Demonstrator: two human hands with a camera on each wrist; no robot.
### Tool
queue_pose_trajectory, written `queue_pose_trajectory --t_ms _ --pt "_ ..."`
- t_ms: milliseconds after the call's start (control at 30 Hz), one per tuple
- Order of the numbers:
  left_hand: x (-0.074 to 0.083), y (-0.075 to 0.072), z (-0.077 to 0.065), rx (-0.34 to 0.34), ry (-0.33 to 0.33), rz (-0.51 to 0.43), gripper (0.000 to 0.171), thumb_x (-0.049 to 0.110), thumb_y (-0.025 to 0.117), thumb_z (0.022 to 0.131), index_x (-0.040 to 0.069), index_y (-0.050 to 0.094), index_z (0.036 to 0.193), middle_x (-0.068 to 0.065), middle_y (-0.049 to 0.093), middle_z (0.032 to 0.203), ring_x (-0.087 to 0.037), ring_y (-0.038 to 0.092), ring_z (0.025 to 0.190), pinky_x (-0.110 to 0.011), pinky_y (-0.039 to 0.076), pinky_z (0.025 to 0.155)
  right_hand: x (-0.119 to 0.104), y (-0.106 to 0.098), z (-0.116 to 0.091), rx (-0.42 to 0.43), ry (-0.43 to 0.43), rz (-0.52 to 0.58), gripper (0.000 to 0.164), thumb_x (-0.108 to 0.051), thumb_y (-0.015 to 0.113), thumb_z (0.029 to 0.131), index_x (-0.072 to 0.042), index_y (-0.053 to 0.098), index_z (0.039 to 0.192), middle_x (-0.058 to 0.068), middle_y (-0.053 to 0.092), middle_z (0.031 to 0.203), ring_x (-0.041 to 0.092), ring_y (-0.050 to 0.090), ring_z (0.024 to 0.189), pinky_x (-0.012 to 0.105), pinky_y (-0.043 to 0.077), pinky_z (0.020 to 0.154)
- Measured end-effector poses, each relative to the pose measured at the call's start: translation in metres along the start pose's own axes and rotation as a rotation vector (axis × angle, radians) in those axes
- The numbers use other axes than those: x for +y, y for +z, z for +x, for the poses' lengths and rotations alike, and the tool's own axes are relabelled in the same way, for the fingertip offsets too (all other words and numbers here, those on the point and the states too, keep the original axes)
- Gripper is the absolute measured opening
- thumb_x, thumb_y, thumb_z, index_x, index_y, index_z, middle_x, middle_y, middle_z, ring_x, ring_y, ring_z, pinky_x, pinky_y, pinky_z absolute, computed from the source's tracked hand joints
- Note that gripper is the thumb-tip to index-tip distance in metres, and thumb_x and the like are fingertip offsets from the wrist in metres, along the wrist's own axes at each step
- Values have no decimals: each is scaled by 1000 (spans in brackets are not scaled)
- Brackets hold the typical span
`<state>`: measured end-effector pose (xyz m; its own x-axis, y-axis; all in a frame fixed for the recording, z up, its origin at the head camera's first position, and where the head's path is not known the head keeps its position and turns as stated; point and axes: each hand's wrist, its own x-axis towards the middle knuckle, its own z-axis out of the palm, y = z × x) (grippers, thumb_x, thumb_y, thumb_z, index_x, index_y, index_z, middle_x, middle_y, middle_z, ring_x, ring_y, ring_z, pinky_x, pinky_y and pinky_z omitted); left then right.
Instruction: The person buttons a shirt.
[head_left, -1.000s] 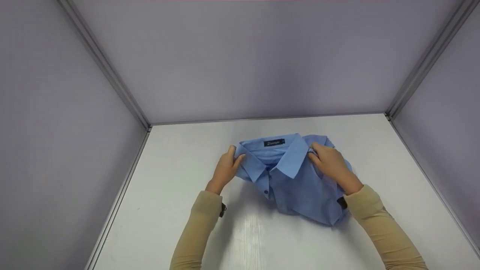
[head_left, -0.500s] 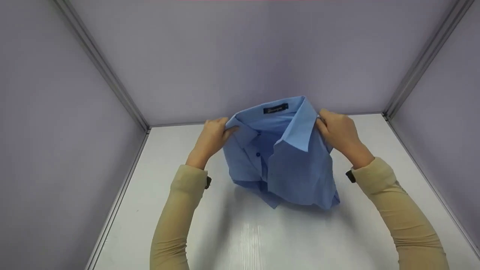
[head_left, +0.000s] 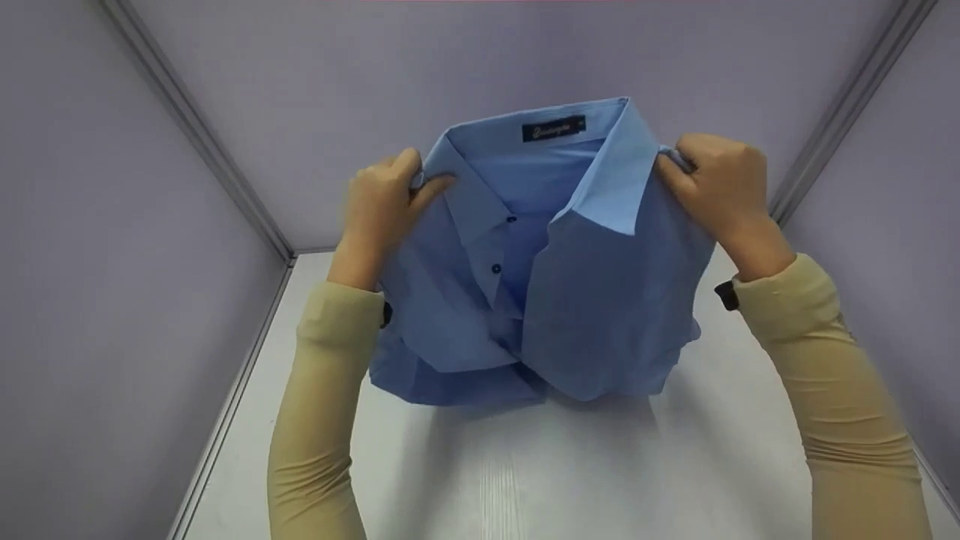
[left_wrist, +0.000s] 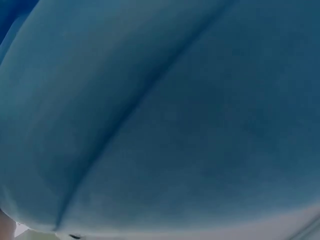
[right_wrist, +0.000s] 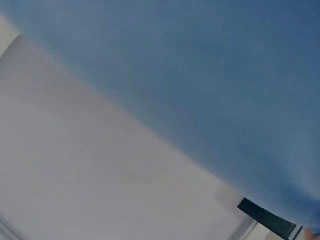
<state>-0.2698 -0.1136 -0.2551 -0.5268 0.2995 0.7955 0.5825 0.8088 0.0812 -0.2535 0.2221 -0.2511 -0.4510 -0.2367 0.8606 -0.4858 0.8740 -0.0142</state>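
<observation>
blue shirt (head_left: 600,300), label (head_left: 553,129) illegible, tan sleeves (head_left: 855,405) cropped below

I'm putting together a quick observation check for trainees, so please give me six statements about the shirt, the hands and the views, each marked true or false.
1. The left hand and right hand both grip the blue shirt. True.
2. The shirt has red stripes. False: it is plain blue.
3. A dark label shows inside the collar. True.
4. The shirt is buttoned up to the neck. False: it gapes there, with a dark button undone.
5. The person wears tan sleeves. True.
6. The left wrist view shows mostly table. False: the shirt fills most of it.
</observation>
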Motion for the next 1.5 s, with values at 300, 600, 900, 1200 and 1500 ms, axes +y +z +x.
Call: queue_pose_trajectory --t_ms 300,600,900,1200,1500 --pt "14 -11 -12 -362 -105 -285 49 47 35 77 9 30 47 1 24 43 -10 20 38 -25 18 36 4 -11 -16 -109 -47 63 39 -25 51 70 -12 27 43 -2 20 41 10 15 37 25 13 36" --pt "-27 69 -70 -847 -296 -438 42 46 32 79 12 35 55 2 29 50 -11 28 46 -26 28 46 21 67 -70 -683 98 72 45 -50 39 74 -13 33 48 -3 25 43 11 25 39 26 22 37" --pt "-55 139 -153 -1017 -435 -317 31 40 44 76 9 46 81 -3 48 73 -16 44 68 -30 35 60 41 138 -139 -1000 135 277 30 -38 46 76 -8 44 73 1 42 58 14 38 52 28 30 47" --pt "-69 148 -192 -970 -580 60 27 34 46 77 8 47 83 -8 53 77 -26 50 75 -53 25 72 65 153 -187 -1123 281 362 41 -21 56 72 4 43 102 18 45 98 30 41 91 41 32 74" --pt "-42 156 -189 -884 -528 131 26 26 49 77 7 50 94 -10 46 88 -26 44 81 -43 34 66 46 164 -191 -1006 246 301 31 -17 51 76 3 47 99 17 45 97 29 42 89 39 33 73"
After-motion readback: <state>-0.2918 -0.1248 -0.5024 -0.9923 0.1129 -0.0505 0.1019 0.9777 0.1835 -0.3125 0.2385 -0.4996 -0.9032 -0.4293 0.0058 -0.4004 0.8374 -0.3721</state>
